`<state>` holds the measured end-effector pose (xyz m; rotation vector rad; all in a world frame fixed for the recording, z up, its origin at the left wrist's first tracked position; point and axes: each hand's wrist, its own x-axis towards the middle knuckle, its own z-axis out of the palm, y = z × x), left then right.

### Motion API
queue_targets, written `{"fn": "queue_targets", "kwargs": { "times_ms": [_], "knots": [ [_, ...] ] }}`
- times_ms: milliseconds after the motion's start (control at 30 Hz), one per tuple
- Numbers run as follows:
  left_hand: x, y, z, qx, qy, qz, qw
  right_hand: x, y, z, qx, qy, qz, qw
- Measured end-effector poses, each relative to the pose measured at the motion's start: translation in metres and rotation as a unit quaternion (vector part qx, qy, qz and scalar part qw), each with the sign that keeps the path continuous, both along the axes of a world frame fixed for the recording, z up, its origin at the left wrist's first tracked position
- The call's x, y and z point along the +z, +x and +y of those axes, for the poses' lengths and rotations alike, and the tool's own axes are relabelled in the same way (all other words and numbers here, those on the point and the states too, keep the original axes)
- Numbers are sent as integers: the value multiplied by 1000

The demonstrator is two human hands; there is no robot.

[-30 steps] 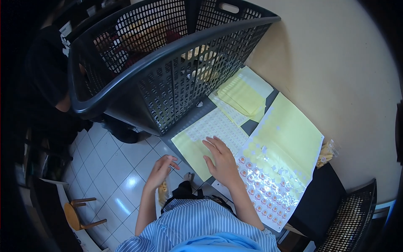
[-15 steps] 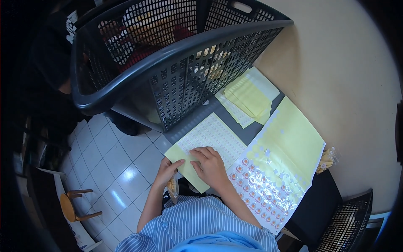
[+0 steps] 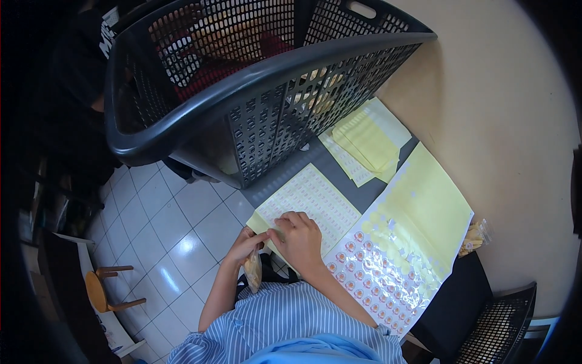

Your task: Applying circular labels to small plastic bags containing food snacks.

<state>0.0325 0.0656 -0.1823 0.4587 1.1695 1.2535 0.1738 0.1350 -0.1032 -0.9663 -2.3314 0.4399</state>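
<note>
My left hand [image 3: 245, 247] is closed round a small clear bag of pale yellow snacks [image 3: 253, 274], which hangs below it in front of my striped top. Its thumb points right, to where the curled fingers of my right hand [image 3: 300, 242] meet it. Whatever my right fingertips pinch, if anything, is too small to make out. Beneath that hand lies a sheet of small round stickers [image 3: 315, 203], its near left strip bare yellow backing. To the right, a larger glossy sheet of round stickers [image 3: 364, 273] has its far part peeled down to yellow.
A big black plastic basket [image 3: 267, 79] with packed goods inside stands at the far left. More yellow sheets [image 3: 364, 142] lie beside it on the table. Another snack bag [image 3: 474, 238] and a second black basket [image 3: 503, 327] are at the right. A wooden stool [image 3: 97, 291] stands on the tiled floor.
My left hand has come slightly right, and more of the snack bag shows below it. My right thumb has closed in towards my left thumb. Less of the yellow strip shows.
</note>
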Motion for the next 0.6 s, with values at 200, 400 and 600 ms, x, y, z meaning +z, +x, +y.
{"fn": "queue_targets", "kwargs": {
  "times_ms": [200,400,600],
  "knots": [
    [-10,-4,4,-15,-11,13,1000,0,-5,-2,-20,9,5,1000],
    [-12,-8,5,-45,-8,45,998,0,-7,-3,-30,10,25,999],
    [-4,-7,5,-38,-18,56,998,0,-7,-2,-46,-23,45,998]
  ]
}}
